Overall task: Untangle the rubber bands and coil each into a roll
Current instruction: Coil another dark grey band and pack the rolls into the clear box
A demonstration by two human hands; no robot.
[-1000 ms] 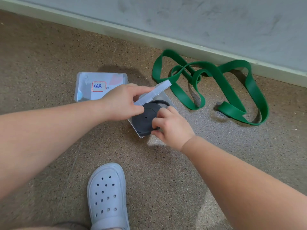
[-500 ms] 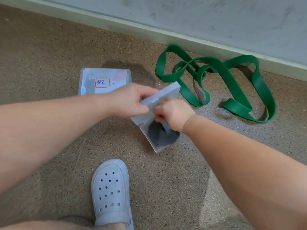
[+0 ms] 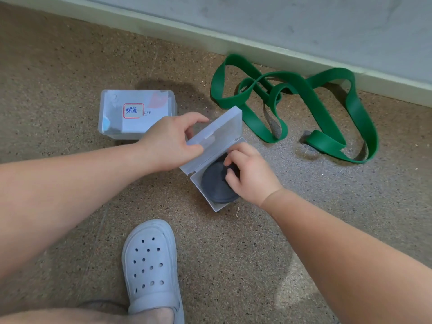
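The box lid (image 3: 217,130) was held raised by the left hand (image 3: 170,143); the black coiled band (image 3: 214,185) inside was pinched by the right hand (image 3: 251,173); a tangled green band (image 3: 327,106) was noted nearby.

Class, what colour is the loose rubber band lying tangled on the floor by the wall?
The tangled rubber band is plain green, seen best in the head view.
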